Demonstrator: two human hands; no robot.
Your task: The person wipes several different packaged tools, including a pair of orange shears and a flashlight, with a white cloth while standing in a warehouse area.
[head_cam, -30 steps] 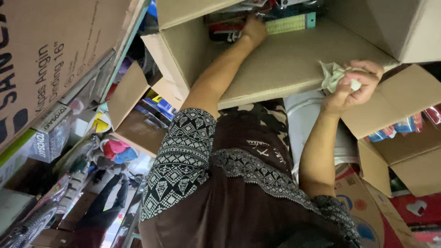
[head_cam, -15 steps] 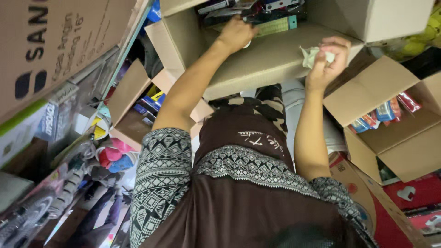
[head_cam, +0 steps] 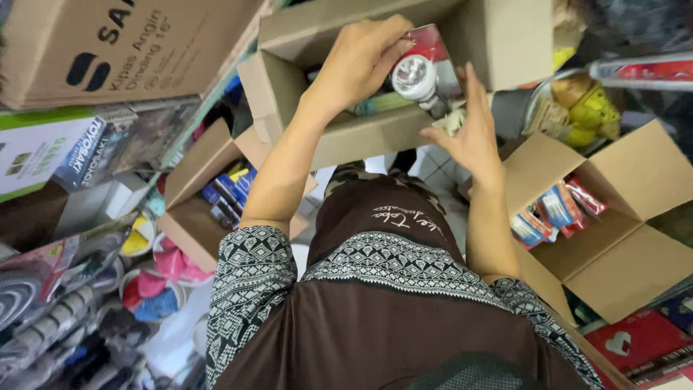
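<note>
The person is leaning over an open cardboard box [head_cam: 339, 137] and lifting a packaged flashlight [head_cam: 422, 68] out of it, or holding it just above its opening. The left hand [head_cam: 361, 61] is gripping the package from above, fingers curled around the round silver lamp head and the red backing card behind it. The right hand [head_cam: 469, 133] is held flat and spread just beside the package, with what looks like a bit of crumpled pale paper [head_cam: 453, 121] at its fingertips; whether it is actually pinching that paper cannot be told. Other goods are lying in the box beneath the flashlight, mostly hidden by the hand.

Judging from this, the step in hand is pulling one item out of the box. A next move would call for the right hand supporting the card's lower edge so that the package comes free without catching on the flap.

To the right, another open box [head_cam: 621, 238] is holding red and blue packets [head_cam: 552, 209].
</note>
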